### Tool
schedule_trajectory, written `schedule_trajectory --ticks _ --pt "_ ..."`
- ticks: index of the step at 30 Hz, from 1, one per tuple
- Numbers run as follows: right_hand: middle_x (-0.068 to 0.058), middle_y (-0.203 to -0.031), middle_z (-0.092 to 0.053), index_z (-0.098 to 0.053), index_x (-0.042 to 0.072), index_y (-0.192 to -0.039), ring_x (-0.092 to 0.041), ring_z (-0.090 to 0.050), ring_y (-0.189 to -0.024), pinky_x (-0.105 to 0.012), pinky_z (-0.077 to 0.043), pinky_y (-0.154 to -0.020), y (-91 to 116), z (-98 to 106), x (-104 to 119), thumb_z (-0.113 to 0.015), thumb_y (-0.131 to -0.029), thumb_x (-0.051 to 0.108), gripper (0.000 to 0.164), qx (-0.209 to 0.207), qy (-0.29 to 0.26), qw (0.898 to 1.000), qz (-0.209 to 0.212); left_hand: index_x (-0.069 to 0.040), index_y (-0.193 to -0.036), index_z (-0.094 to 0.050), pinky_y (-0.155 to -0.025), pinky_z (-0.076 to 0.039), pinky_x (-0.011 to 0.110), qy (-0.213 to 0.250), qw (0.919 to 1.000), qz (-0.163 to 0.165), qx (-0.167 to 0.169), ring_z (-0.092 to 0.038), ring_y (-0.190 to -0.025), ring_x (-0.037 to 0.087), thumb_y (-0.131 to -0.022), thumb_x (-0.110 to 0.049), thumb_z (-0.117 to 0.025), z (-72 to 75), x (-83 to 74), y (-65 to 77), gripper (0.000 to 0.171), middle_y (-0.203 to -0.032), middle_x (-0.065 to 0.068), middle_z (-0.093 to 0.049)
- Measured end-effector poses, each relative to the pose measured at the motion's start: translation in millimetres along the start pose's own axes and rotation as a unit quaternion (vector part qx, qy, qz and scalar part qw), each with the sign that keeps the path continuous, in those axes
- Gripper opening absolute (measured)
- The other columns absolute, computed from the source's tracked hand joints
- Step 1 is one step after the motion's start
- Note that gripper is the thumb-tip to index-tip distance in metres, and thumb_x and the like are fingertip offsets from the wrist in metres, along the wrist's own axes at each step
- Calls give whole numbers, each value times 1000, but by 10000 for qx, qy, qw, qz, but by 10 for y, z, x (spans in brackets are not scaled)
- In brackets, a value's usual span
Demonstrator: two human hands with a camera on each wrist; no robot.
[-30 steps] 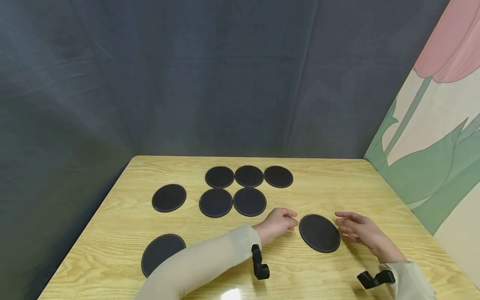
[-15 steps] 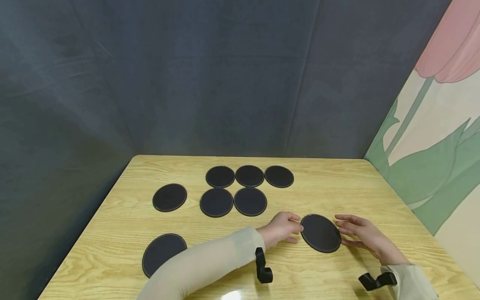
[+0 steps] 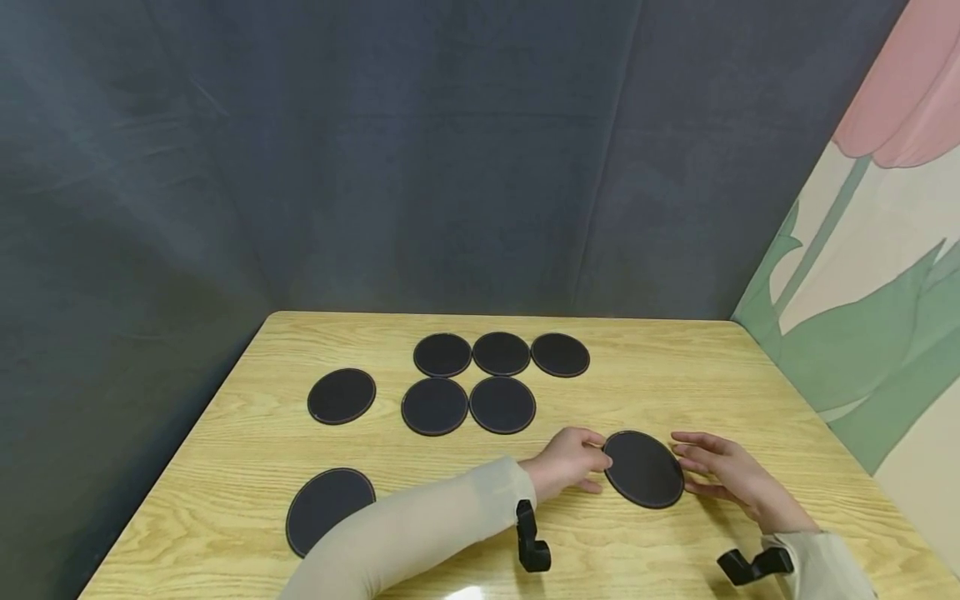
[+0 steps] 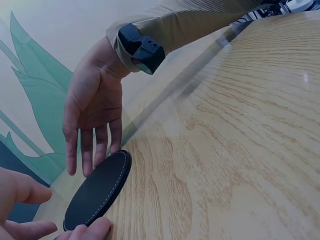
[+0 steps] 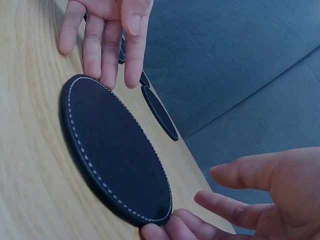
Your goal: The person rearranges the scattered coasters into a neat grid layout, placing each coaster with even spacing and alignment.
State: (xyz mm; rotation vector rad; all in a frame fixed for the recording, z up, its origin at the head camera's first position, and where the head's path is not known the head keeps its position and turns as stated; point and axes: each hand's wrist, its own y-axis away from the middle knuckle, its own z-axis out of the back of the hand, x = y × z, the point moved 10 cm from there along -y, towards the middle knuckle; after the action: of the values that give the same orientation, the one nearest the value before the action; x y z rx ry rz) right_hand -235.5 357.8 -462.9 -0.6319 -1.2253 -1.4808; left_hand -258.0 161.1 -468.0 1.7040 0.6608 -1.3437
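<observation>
A round black coaster [image 3: 643, 469] with pale edge stitching lies flat on the table between my two hands. At its left edge is my left hand [image 3: 566, 461], its loosely straight fingers touching the rim. My right hand [image 3: 727, 475] is at the opposite edge, fingers spread and the lower fingertips against the rim. In the right wrist view, right-hand fingertips meet the near end of the coaster [image 5: 117, 152], and the left fingers reach its far end. The left wrist view has the coaster [image 4: 95, 192] between both hands too, with neither hand curled round it.
Several matching coasters [image 3: 502, 405] sit side by side in two rows at the back middle. Two more lie apart on the left, one coaster [image 3: 341, 397] farther back and another coaster [image 3: 326, 508] partly behind my left sleeve. A dark curtain [image 3: 450, 167] stands behind the wooden table [image 3: 225, 467].
My left hand has moved slightly right, from just beside the coaster to touching its left edge. The right fingers have come against the right edge. The coaster has hardly moved.
</observation>
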Motion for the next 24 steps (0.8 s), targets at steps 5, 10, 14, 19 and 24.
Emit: schedule_trajectory --ticks 5,10,14,19,24 --pt "-17 -130 -58 -28 -12 -145 -6 -64 -97 -35 -59 -80 -18 7 10 -47 -103 25 59 -95 -140 9999 18 6 -132 -51 -76 -60 43 112 9999 -45 -102 -61 -112 34 -89 4 -61 5 1 12 44 -123 21 -59" --pt "4 -116 -66 -27 -12 -145 -3 -66 -92 -32 -59 -77 -40 18 6 -52 -101 24 62 -147 -427 9990 -20 6 -134 -49 -73 -60 39 307 9992 -133 -236 -63 -106 32 -87 7 -61 13 9 -13 49 -120 20 -58" --pt "10 -112 -65 -26 -14 -145 -1 -65 -91 -30 -59 -76 -52 -13 26 -53 -100 19 62 -42 -597 9981 110 6 -133 -51 -72 -61 38 480 9979 -178 -400 -65 -98 28 -85 11 -62 40 19 -34 49 -114 16 -56" --pt "8 -111 -63 -31 -13 -144 -1 -64 -89 -25 -57 -72 -70 -48 63 -58 -97 11 59 -50 -584 9978 309 5 -132 -52 -73 -61 36 645 9960 -243 -562 -65 -91 23 -83 14 -63 83 19 -31 51 -109 13 -54" --pt "8 -109 -59 -48 2 -140 -2 -64 -86 -23 -56 -71 -90 -66 93 -62 -94 9 49 -107 -653 9968 443 8 -131 -52 -74 -60 33 861 9934 -526 -548 -61 -81 20 -79 21 -62 119 -52 -32 55 -103 11 -51"
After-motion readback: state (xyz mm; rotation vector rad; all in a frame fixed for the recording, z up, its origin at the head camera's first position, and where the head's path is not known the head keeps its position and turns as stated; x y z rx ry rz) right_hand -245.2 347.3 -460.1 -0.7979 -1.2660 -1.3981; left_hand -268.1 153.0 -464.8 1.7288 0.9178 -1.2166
